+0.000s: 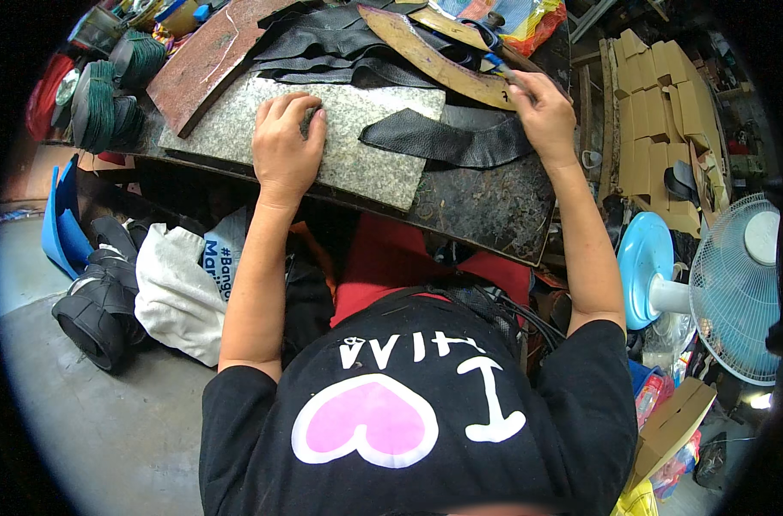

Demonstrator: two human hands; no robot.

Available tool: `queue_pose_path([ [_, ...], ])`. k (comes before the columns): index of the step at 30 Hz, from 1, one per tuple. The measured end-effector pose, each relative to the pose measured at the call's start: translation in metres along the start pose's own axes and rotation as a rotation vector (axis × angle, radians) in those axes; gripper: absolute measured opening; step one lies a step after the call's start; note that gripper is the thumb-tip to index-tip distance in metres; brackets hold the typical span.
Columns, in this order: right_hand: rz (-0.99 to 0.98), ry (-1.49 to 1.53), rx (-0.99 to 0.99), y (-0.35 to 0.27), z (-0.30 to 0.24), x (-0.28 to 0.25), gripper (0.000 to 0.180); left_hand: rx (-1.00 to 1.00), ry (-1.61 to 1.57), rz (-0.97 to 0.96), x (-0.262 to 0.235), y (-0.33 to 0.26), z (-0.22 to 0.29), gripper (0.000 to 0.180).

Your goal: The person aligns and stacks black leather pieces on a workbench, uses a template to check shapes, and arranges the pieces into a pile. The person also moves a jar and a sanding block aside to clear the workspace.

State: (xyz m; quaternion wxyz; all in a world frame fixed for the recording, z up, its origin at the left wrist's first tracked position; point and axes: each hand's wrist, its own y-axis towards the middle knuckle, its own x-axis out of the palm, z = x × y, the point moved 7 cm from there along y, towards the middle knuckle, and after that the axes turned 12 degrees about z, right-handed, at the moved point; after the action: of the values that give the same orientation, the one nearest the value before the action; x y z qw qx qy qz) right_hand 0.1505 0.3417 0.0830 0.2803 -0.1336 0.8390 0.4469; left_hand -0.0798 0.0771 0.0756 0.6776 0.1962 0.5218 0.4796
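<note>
Right hand at the bench's right edge, thumb and fingers closed together on a slim tool with a blue part; its working end is not clear. Left hand rests on the grey speckled slab by its front edge, fingers loosely curled; cannot tell if anything small sits under them.

Black leather strip lies across the slab's right edge and onto the dark bench, its right end reaching beside the right hand's wrist; contact there is unclear. Curved tan template runs from the bench's far side down to the right hand's fingertips. More black leather pieces are heaped behind the slab; a reddish-brown board overlaps the slab's far left corner.

Handling, judged: tool light and rigid, best held mid-shaft. Strip light, soft, floppy, not fragile; pinch near an end or press it flat. Template thin, fairly stiff, hold by the rim. Slab heavy, hard, smooth; take by opposite edges.
</note>
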Motion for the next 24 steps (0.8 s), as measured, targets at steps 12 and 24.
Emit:
queue_pose_path([
  [12,0.073,0.141,-0.213,0.008,-0.049,-0.002,0.047,-0.019,-0.003,-0.006,-0.003,0.000,-0.002,0.013],
  [24,-0.083,-0.014,-0.282,-0.038,-0.063,0.001,0.048,0.026,-0.045,0.043,0.009,0.046,-0.014,0.020],
])
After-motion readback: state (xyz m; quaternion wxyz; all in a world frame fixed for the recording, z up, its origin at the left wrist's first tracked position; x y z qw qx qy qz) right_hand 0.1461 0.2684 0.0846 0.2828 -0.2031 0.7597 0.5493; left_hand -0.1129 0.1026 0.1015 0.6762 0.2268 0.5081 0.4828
